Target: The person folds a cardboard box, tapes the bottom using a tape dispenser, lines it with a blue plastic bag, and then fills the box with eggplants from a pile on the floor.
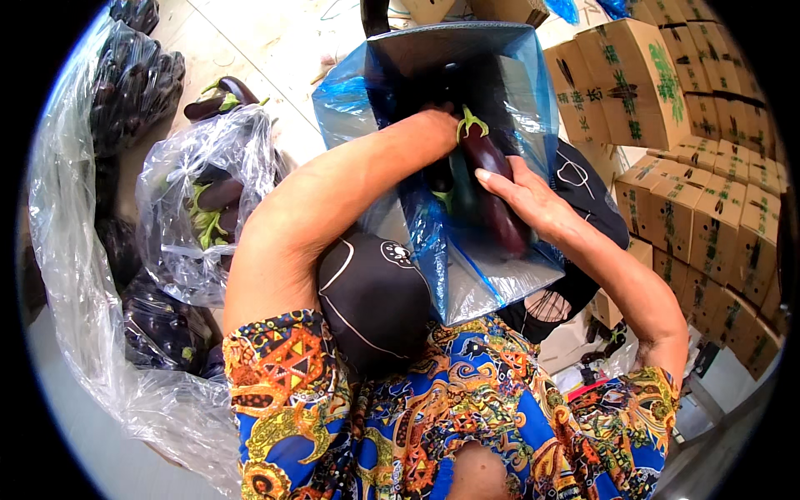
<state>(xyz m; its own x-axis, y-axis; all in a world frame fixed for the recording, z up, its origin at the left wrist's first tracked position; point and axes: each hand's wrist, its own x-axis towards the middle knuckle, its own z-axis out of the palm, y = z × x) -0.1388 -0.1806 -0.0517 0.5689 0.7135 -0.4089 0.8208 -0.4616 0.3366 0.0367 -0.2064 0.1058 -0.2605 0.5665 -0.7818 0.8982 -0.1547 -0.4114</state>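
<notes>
An eggplant (483, 162), dark purple with a green cap, lies slanted over the opening of a box lined with blue plastic film (337, 96). My right hand (532, 198) grips it from the right side, thumb laid across its skin. My left hand (440, 123) reaches deep into the box, near the eggplant's stem end; its fingers disappear in the dark interior. Lower in the box, a second green stem (446, 198) shows beside the held eggplant. The box stands between my knees, its film spilling over the sides.
On the left, a clear plastic bag (158, 200) holds eggplants, and two loose eggplants (221, 98) lie behind it. More dark eggplants (137, 79) are piled under a long clear sheet (71, 275). Stacked cardboard boxes (667, 196) fill the right side.
</notes>
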